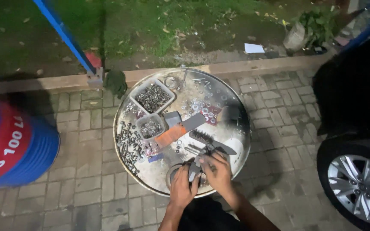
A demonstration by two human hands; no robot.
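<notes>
Both hands [200, 177] grip small grey metal part [193, 171], round steel drum-top [240, 141].

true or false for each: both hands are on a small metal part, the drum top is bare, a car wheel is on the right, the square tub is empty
1. Both the left hand and the right hand grip a small metal part. True.
2. The round drum top is bare. False: bolts, nuts and tools lie on it.
3. A car wheel stands at the right. True.
4. The square tub is empty. False: it is full of small metal hardware.
</notes>
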